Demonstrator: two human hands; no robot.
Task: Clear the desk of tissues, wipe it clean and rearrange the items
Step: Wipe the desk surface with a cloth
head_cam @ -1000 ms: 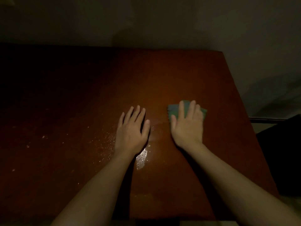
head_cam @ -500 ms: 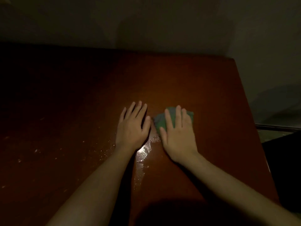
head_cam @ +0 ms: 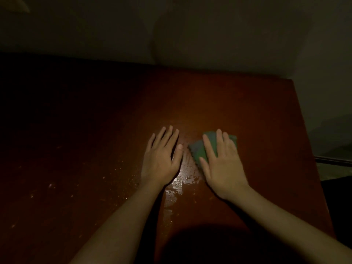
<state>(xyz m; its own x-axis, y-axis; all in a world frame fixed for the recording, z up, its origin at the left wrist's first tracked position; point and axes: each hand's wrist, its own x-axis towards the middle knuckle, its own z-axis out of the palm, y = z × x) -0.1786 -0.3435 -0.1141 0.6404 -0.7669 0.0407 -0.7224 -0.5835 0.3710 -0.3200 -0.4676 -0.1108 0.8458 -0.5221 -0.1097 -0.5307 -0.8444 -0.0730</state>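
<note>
A dark reddish-brown desk fills the dim view. My right hand lies flat with straight fingers on a folded green cloth, pressing it against the desktop. My left hand rests flat on the wood just left of the cloth, fingers spread and holding nothing. A wet, shiny streak glistens between my two wrists. Pale specks and crumbs are scattered over the left part of the desk. No tissues are visible.
A grey wall stands behind the desk's far edge. The desk's right edge drops to a dark floor area with a metal bar. The left side of the desk is in deep shadow.
My right hand slid the green cloth leftward toward my left hand, then a little back to the right. The wet streak near my left wrist has grown. My left hand stayed in place.
</note>
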